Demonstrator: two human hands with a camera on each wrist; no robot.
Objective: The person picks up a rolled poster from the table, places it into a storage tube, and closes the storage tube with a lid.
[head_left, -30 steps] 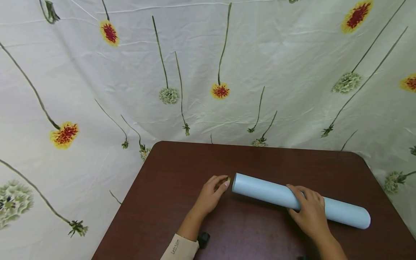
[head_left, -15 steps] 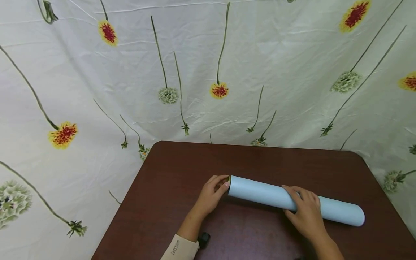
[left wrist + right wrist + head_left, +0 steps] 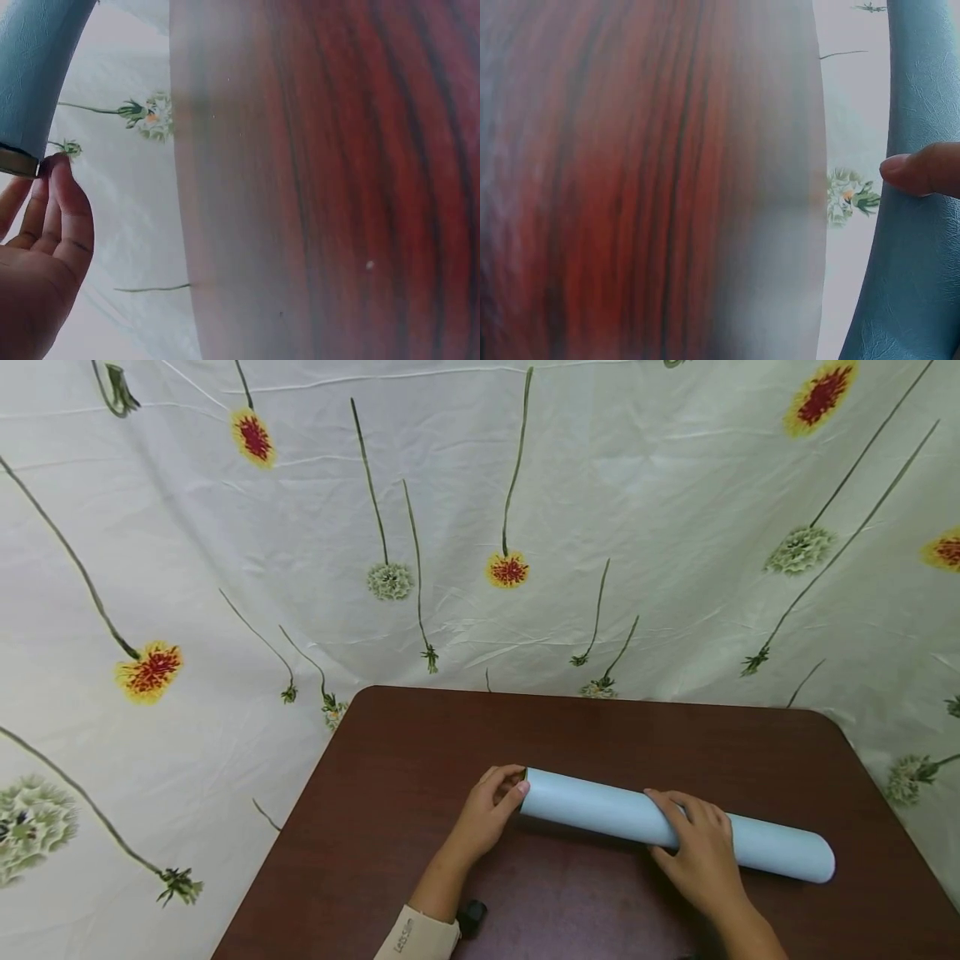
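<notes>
A long light-blue tube point(image 3: 588, 803) with a finely creased surface lies slanted across both hands, over the table. My right hand point(image 3: 701, 852) grips it around the middle, fingers over the top and thumb on the near side. In the right wrist view only the thumb point(image 3: 915, 171) shows, pressed on the tube. At the tube's left end my left hand point(image 3: 477, 818) pinches a small gold-coloured end piece point(image 3: 16, 161), which sits right at the tube's mouth in the left wrist view. Most of that piece is hidden by the fingers and the tube.
The dark brown table point(image 3: 420, 735) has rounded far corners. Behind it hangs a white cloth point(image 3: 315, 527) printed with flowers. A small black object point(image 3: 472, 917) shows beside the left sleeve's cuff point(image 3: 420, 935).
My right hand has moved the tube left, bringing its mouth against the gold-coloured end piece. The gap between them has gone. My left hand has stayed nearly in place.
</notes>
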